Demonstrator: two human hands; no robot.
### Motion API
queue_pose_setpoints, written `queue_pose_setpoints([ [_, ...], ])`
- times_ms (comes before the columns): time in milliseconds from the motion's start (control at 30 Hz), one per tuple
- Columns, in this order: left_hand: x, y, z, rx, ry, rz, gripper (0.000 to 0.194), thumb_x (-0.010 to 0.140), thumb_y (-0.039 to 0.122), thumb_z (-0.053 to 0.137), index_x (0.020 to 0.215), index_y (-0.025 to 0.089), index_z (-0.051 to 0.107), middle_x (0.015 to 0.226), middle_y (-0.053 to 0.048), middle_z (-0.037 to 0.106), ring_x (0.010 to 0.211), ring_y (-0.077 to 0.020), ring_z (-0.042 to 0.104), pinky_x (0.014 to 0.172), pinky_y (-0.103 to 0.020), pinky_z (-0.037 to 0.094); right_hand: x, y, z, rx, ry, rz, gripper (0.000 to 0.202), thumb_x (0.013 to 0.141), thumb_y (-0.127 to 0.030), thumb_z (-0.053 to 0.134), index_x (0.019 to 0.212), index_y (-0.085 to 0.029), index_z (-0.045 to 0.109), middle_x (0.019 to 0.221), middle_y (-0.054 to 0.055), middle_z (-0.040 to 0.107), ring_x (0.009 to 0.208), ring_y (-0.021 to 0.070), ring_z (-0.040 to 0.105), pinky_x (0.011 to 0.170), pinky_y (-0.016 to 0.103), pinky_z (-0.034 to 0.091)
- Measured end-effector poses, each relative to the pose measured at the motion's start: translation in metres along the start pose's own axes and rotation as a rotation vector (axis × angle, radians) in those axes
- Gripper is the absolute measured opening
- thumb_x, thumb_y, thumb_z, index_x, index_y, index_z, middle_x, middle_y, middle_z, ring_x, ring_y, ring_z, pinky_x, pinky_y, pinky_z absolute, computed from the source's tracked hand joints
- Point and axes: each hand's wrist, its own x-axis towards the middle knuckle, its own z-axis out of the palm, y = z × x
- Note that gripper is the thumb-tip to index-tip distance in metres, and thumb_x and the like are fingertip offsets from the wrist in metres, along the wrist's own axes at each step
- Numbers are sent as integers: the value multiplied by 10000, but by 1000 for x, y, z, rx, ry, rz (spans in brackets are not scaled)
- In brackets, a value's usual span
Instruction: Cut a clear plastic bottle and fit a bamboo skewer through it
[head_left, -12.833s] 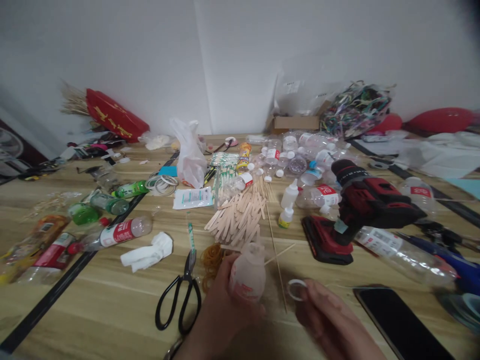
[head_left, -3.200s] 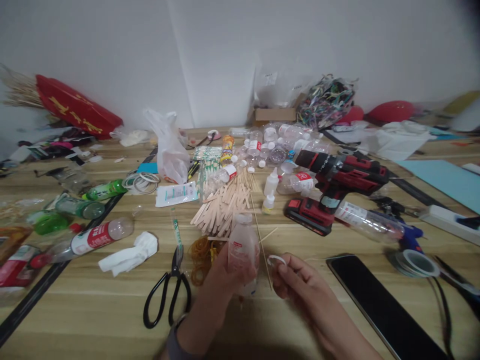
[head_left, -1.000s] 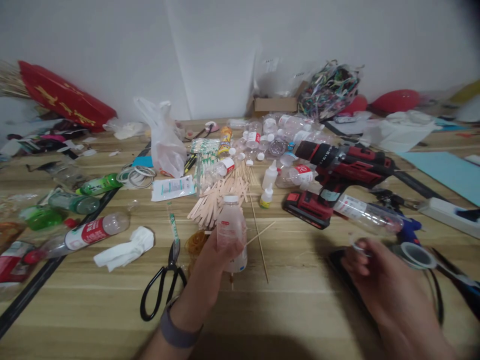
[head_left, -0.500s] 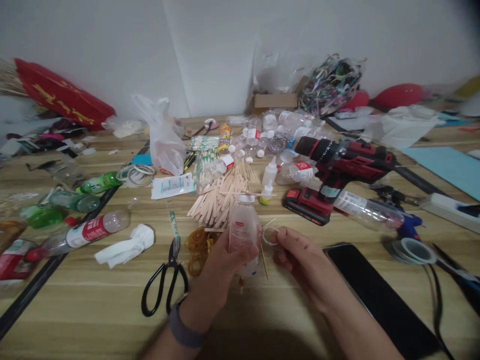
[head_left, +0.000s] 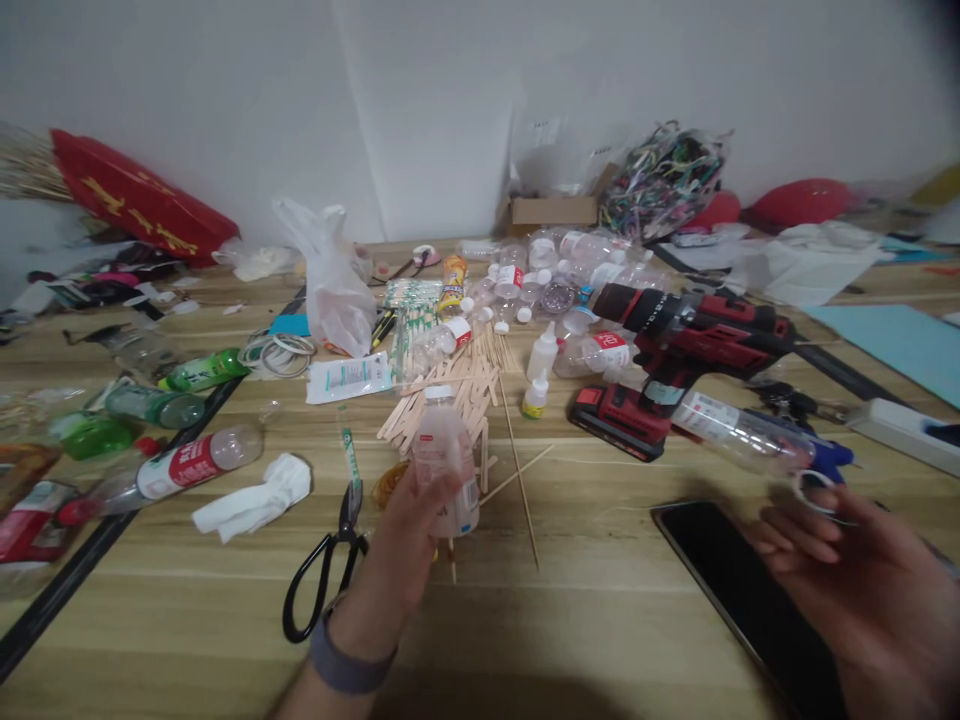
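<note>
1. Gold characters are running along the red bag (head_left: 139,200) at far left, too blurred to read.
2. White characters are showing on the red-labelled bottle (head_left: 196,466) lying at left, also illegible.
3. Small red print is marking the translucent plastic bottle (head_left: 446,462), near centre, unreadably.
4. White marks are ringing the cordless drill's collar (head_left: 658,317) at right, unreadable.

Dim lt, soft shadows, dark top-R corner, edge distortion.

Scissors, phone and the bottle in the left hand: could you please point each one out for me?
Scissors (head_left: 346,527): head view, on the pivot.
Phone (head_left: 741,590): head view, on the dark screen.
Held bottle (head_left: 445,448): head view, on the body above the thumb.
</note>
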Motion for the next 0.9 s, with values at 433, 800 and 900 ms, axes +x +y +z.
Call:
queue_pose_setpoints([
  [433,-14,-8,9,64,-119,-45,611,646,491,889,1162,207,723,998,-60,743,935,-272,653,791,-338,478,-42,36,67,-138,-260,173,611,452,-664,950,661,-166,666,601,-23,466,542,77,359,469,198,315],
  [800,-27,-24,13,108,-173,-41,548,653,514,880,1076,206,718,981,-51,717,932,-246,631,832,-335,444,-62,50,90,-189,-649,242,543,682,-675,848,732,-164,671,652,-18,519,581,91,384,526,205,290],
  [900,-24,-30,10,102,-168,-52,606,599,525,906,1076,202,716,950,-54,710,890,-242,626,807,-339,442,-59,47,91,-211,-662,251,562,664,-702,841,713,-167,675,622,-13,505,586,103,390,524,211,298],
])
